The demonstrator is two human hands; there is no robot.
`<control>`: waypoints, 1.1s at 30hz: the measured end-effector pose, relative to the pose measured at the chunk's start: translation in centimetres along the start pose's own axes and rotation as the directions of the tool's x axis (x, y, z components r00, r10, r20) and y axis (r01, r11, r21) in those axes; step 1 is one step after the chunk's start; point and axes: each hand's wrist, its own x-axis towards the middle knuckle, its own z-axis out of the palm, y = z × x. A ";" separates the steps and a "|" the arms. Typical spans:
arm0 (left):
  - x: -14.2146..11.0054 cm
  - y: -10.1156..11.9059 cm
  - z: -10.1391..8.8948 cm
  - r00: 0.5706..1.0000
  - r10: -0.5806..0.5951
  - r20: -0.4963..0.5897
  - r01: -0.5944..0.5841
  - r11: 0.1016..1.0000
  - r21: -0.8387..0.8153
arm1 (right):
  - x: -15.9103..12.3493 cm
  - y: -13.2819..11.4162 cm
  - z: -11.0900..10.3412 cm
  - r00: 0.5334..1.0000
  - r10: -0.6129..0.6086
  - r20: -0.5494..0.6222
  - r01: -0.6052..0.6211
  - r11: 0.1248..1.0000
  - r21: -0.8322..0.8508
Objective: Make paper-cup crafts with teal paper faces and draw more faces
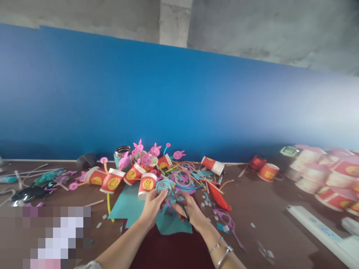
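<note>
My left hand (pixel 153 203) pinches a teal paper disc (pixel 163 186); my right hand (pixel 191 210) grips scissors (pixel 184 210); red paper cups (pixel 147 184) are beyond both hands.

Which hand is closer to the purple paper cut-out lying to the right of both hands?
The right. The right hand, holding scissors, is left of the purple paper cut-out; the left hand, pinching a teal paper disc, is farther left.

at six o'clock, count two hands (pixel 153 203), one disc (pixel 163 187), one pair of scissors (pixel 184 210). at five, two bracelets (pixel 223 257); at four, one power strip (pixel 319 229).
</note>
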 end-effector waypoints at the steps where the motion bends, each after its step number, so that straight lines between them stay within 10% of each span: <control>1: 0.0 0.0 0.0 1.000 -0.003 0.005 0.003 1.000 0.005 | 0.1 0.1 0.0 1.000 0.003 -0.017 -0.003 1.000 0.015; 33: 0.0 0.0 -0.1 0.999 -0.020 0.041 0.020 1.000 -0.007 | 0.1 0.0 0.0 1.000 0.005 -0.019 -0.005 1.000 0.015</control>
